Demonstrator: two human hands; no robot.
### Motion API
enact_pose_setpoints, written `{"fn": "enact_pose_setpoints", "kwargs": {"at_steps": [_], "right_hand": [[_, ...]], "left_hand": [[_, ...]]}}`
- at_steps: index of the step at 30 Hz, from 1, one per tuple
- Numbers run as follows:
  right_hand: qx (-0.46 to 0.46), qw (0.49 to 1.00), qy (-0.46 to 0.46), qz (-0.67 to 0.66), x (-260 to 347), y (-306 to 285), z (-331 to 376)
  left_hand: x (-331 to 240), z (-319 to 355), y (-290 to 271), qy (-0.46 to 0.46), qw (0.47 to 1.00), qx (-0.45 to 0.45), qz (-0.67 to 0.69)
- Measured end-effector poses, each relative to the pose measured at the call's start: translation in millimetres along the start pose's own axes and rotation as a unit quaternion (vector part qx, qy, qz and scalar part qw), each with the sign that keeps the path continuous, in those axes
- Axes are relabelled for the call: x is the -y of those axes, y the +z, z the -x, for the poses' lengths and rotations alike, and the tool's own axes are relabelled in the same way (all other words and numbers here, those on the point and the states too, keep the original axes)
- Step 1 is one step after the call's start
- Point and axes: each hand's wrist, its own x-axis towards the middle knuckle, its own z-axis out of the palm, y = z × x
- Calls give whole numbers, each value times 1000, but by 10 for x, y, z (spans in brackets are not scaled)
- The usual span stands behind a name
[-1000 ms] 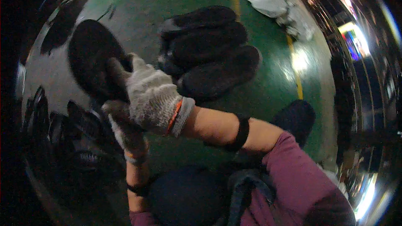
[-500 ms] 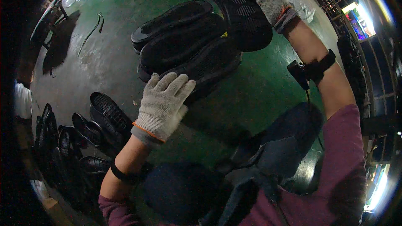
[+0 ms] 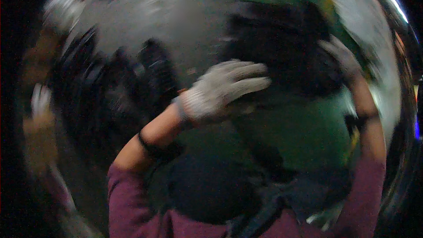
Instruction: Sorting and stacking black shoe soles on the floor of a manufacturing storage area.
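Motion smears the whole head view. A dark pile of black shoe soles lies on the floor in front of me, its single soles hard to tell apart. My left hand, in a white knitted glove, is at the pile's near left edge with its fingers stretched out. Whether it touches a sole I cannot tell. At the pile's right end is my right hand, gloved too. Its fingers are too blurred to show whether they grip a sole.
More black soles stand in a cluster on the left. Whitish plastic sheeting lies at the far right, blurred. The floor is grey and green. My bent knee is close below my hands.
The view has swung left, so the soles and the left cluster appear elsewhere in the picture. My right hand, earlier on a sole beyond the pile, is now at the pile's right end.
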Motion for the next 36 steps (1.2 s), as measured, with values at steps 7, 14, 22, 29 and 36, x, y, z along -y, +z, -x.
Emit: {"fn": "enact_pose_setpoints", "kwargs": {"at_steps": [7, 14, 22, 29, 36], "right_hand": [[-175, 857, 8, 484, -350, -765, -181], [-202, 684, -225, 663, 1007, 1074, 21], [185, 758, -352, 517, 1218, 3504, -191], [157, 797, -311, 493, 589, 3972, -692], [95, 976, -146, 128, -65, 4438, -1292]], "left_hand": [[1220, 1867, 92, -579, 733, -338, -119], [2179, 3492, -625, -804, 405, -411, -142], [2320, 4235, -1439, -752, 537, -342, 170], [1383, 4050, -159, -614, 541, -448, 361], [971, 3145, -2, -563, 460, -564, 392]]}}
